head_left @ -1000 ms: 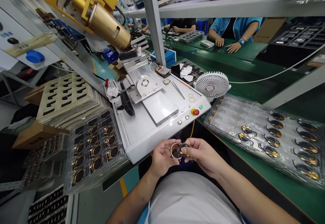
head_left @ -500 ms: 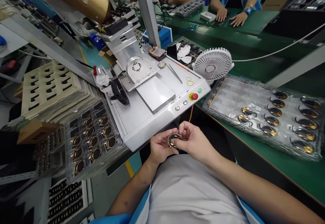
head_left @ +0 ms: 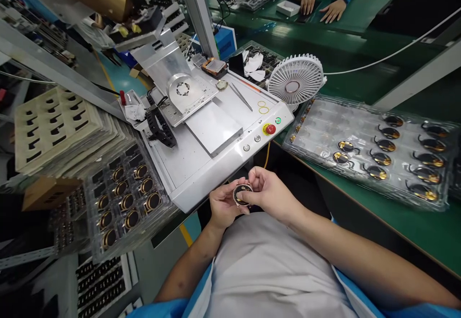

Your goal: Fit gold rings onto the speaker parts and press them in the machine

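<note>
My left hand (head_left: 224, 203) and right hand (head_left: 270, 194) have their fingers closed on a round black-and-gold ring-shaped part (head_left: 242, 194), held above my white shirt (head_left: 268, 265). Its rim looks metallic, though my fingers hide much of it. Just ahead stands a white metal bench machine (head_left: 201, 174) with a red stop button (head_left: 271, 128). To the right, a clear plastic tray of similar round parts (head_left: 363, 152) lies on the green surface (head_left: 378, 231); to the left sits another clear plastic tray (head_left: 126, 202).

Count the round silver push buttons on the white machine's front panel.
2. The left push button and right push button sit on the front panel, beside the red emergency stop button.
</note>
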A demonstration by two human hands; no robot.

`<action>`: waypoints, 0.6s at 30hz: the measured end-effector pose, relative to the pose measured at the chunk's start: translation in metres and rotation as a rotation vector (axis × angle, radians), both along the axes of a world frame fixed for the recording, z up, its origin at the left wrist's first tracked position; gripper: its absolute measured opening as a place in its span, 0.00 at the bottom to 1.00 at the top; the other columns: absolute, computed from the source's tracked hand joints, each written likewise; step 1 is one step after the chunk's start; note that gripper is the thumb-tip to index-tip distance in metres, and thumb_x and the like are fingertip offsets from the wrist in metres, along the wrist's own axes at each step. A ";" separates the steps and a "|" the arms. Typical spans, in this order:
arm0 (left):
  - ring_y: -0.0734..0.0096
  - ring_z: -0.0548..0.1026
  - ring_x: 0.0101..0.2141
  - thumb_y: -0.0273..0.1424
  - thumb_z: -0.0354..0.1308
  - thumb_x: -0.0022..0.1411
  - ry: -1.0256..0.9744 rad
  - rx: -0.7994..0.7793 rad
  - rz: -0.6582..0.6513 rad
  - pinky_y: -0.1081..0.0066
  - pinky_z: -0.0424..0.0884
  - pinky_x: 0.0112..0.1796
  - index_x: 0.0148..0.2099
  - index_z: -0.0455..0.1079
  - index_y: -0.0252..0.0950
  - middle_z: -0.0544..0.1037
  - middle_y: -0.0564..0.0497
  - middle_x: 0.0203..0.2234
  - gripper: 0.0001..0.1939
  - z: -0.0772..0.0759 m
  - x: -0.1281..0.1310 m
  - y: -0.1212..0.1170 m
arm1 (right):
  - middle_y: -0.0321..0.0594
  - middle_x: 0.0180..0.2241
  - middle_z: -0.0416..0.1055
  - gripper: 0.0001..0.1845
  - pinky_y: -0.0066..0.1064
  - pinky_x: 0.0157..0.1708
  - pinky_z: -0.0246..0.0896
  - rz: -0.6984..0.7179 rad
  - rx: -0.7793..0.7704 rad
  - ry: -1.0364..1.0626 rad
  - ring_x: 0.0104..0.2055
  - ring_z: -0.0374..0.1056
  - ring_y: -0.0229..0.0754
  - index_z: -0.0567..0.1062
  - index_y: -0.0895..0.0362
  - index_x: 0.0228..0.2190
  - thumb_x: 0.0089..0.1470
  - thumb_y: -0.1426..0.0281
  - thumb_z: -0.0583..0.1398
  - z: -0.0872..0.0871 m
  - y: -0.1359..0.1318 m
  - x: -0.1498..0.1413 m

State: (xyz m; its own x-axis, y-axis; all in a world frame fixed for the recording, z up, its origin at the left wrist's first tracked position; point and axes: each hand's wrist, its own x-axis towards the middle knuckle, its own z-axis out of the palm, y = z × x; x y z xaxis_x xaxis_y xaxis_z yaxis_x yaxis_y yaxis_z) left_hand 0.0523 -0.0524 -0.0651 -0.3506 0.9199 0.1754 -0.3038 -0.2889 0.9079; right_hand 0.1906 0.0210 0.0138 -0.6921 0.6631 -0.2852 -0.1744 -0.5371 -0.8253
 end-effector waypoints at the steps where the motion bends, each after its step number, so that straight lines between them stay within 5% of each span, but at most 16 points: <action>1: 0.56 0.87 0.42 0.35 0.83 0.37 0.009 0.005 0.012 0.65 0.86 0.40 0.49 0.82 0.50 0.87 0.49 0.44 0.33 0.000 0.000 0.000 | 0.30 0.22 0.73 0.30 0.26 0.21 0.62 0.019 -0.006 -0.037 0.21 0.70 0.38 0.60 0.51 0.29 0.40 0.59 0.75 -0.001 0.001 0.002; 5: 0.57 0.87 0.40 0.34 0.83 0.37 0.068 0.031 0.012 0.64 0.86 0.40 0.48 0.83 0.49 0.87 0.48 0.44 0.32 0.003 0.000 -0.001 | 0.36 0.20 0.74 0.30 0.22 0.18 0.61 0.103 0.021 -0.235 0.20 0.68 0.35 0.68 0.56 0.25 0.37 0.51 0.78 -0.012 0.005 0.010; 13: 0.57 0.87 0.40 0.33 0.80 0.45 0.133 0.089 0.040 0.63 0.85 0.43 0.52 0.81 0.51 0.85 0.47 0.47 0.31 0.010 -0.001 -0.003 | 0.36 0.17 0.73 0.33 0.23 0.14 0.63 0.055 -0.022 -0.100 0.16 0.65 0.34 0.66 0.56 0.20 0.34 0.48 0.78 -0.024 0.001 -0.002; 18: 0.53 0.84 0.49 0.35 0.78 0.51 0.082 0.013 0.169 0.58 0.81 0.51 0.52 0.82 0.46 0.86 0.45 0.47 0.24 0.023 -0.008 0.005 | 0.37 0.18 0.73 0.31 0.21 0.13 0.61 0.136 0.180 -0.235 0.17 0.67 0.36 0.73 0.58 0.26 0.32 0.52 0.80 -0.015 0.045 -0.017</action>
State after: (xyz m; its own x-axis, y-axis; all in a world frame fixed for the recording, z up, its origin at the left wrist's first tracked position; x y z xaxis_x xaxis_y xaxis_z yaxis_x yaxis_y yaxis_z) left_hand 0.0445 -0.0478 -0.0421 -0.4841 0.8466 0.2212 -0.1747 -0.3412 0.9236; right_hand 0.1733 0.0661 -0.0011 -0.7072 0.6231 -0.3341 0.0955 -0.3840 -0.9184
